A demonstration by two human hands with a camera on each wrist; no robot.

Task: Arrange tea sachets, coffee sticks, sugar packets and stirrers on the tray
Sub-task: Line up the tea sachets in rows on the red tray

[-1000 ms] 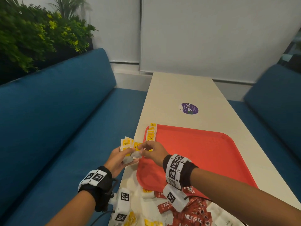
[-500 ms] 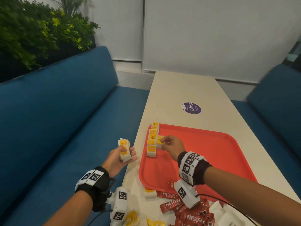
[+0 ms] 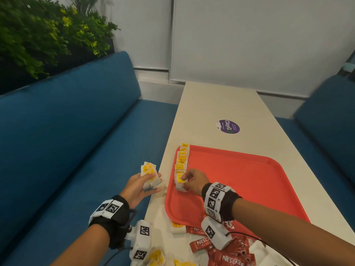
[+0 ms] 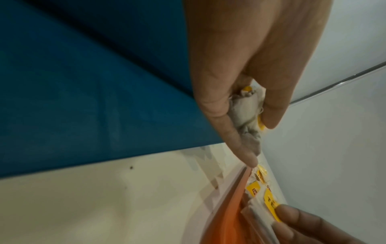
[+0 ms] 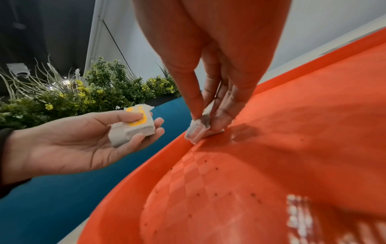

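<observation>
One white paper tea sachet with a yellow tag [image 3: 180, 182], light and soft, pinched edgewise in my right hand [image 3: 193, 182] on the red plastic tray [image 3: 249, 181]; my left hand [image 3: 137, 186] clasps a spare stack of sachets [image 3: 149, 176] alongside.

Black wrist bands [image 3: 117, 210], white square-coded tags, white camera blocks [image 3: 141, 242], perhaps black cables
</observation>
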